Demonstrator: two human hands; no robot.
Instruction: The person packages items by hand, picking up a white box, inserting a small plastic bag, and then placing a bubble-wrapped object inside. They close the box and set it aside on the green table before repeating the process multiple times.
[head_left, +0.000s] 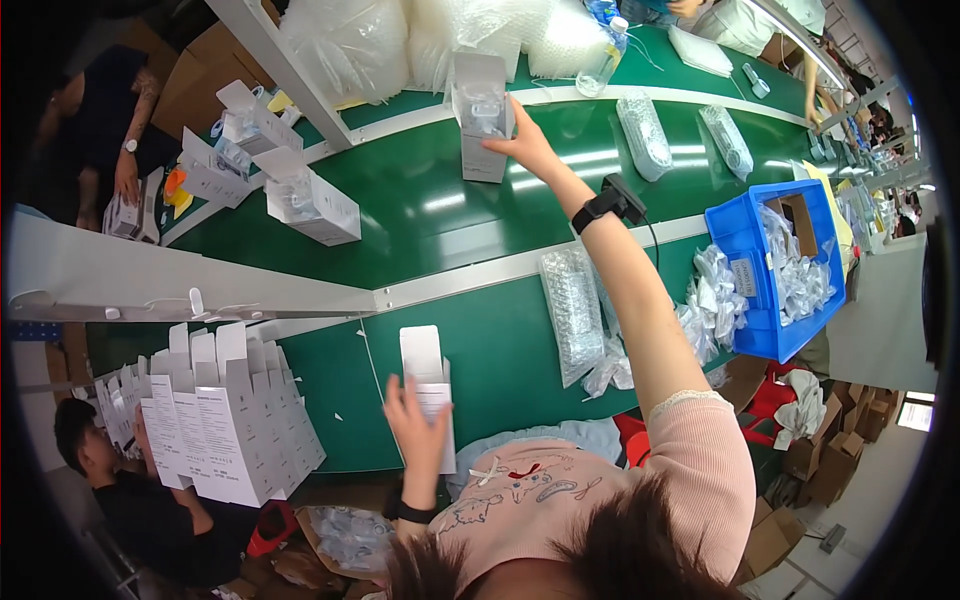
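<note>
1. The far green worktop is smooth and glossy, mirroring the lamps in pale streaks; the near green worktop looks duller.
2. White rails edge both, smooth like painted metal.
3. The far carton and near carton are smooth white card, as is the carton stack at left, printed and fairly matt.
4. Bubble-wrap packets are clear plastic, bumpy and shiny.
5. The blue tub at right is hard, smooth plastic; the bags beside it are crinkled, glossy film.
6. The pink top is ribbed, matt cloth.
7. Brown boxes at right are dull cardboard.
</note>
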